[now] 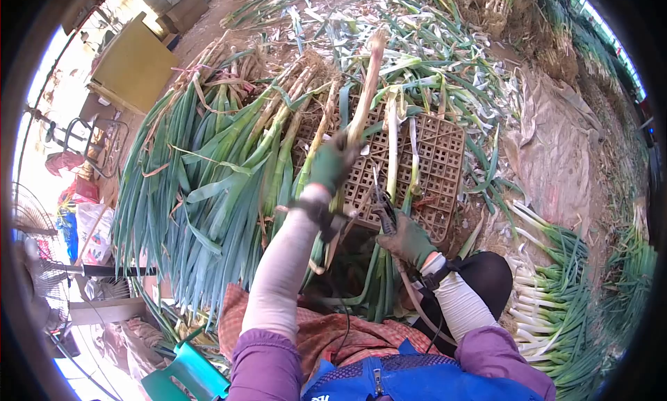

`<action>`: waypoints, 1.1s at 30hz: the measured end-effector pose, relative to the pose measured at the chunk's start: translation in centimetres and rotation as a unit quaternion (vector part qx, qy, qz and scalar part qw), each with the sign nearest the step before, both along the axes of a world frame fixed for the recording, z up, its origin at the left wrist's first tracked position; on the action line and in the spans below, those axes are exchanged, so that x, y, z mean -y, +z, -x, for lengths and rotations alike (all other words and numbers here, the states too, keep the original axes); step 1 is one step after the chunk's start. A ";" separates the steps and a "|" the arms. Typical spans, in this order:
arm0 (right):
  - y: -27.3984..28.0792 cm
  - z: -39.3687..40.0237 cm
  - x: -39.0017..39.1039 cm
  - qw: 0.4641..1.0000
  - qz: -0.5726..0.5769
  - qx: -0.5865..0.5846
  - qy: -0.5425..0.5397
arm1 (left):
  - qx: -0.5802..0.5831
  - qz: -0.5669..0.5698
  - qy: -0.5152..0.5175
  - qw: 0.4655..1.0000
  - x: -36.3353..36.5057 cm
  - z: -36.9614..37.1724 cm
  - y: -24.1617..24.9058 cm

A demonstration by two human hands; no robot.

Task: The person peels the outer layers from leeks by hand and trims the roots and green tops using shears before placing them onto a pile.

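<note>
My left hand (335,159), in a green and dark glove, is closed around the lower part of a pale brownish leek stalk (368,88) that points up and away. My right hand (408,241), also gloved, grips a dark tool (383,210) with a thin pointed tip and a hose running back from it. Beneath both hands is a brown plastic crate (438,151) with a grid surface. A white-stemmed leek (392,144) lies across the crate, between the hands and to the right. Left of my left hand is a big pile of green leeks (215,165).
Trimmed leaves (445,74) litter the ground beyond the crate. White-stemmed leeks (549,290) lie in a row at the right, near a dusty sheet (552,144). A yellow box (132,64) stands at the upper left, a fan (42,283) at the left, and a green plastic object (184,373) at the lower left.
</note>
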State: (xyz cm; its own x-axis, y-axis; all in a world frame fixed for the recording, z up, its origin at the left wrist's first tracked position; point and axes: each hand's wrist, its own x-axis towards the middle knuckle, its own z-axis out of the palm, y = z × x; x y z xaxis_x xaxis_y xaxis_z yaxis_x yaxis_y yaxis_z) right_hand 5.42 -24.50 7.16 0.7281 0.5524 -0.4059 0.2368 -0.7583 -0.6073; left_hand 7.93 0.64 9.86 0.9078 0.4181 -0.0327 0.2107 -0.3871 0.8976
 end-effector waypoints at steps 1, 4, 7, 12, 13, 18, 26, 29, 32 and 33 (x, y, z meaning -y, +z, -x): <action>0.8 -0.1 0.1 1.000 -0.005 -0.028 -0.009 | 0.023 0.052 0.019 0.998 -0.2 -1.5 1.1; 2.4 -1.0 0.4 0.997 -0.022 -0.067 -0.040 | -0.135 -0.031 -0.010 0.990 -1.1 -0.4 -2.0; 2.2 -1.3 0.7 0.995 -0.056 -0.073 -0.046 | -0.249 -0.279 -0.061 0.925 1.2 6.8 -7.9; 2.2 1.4 0.7 1.000 -0.015 -0.020 -0.017 | -0.312 -0.168 0.000 0.935 1.1 8.7 -6.7; 3.2 1.7 0.8 1.000 0.000 -0.022 -0.004 | -0.318 -0.135 0.008 0.938 0.9 8.6 -6.5; 4.9 4.9 0.7 0.997 0.039 -0.006 0.066 | -0.340 -0.129 -0.009 0.932 0.6 10.3 -7.5; 2.0 3.5 -1.9 0.998 0.056 0.014 0.028 | -0.355 -0.104 -0.014 0.929 0.3 11.4 -7.0; -0.4 -0.3 -4.0 0.998 0.063 0.014 0.002 | -0.340 -0.098 0.003 0.935 0.3 11.7 -7.5; 1.0 -3.9 -6.1 0.997 0.073 0.039 0.004 | -0.354 -0.106 0.001 0.929 0.3 11.9 -7.5; 1.4 -5.1 -7.1 0.990 0.129 0.046 -0.025 | -0.361 -0.112 0.004 0.926 0.5 11.9 -7.3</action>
State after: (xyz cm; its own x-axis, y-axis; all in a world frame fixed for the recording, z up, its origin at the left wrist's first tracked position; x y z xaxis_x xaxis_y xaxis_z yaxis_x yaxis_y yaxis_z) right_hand 10.54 -17.39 8.55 0.7924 0.4011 -0.4595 0.2398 -0.8976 -0.3698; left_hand -3.99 0.17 2.55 0.6795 0.4946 -0.5419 0.7286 -0.5415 0.4194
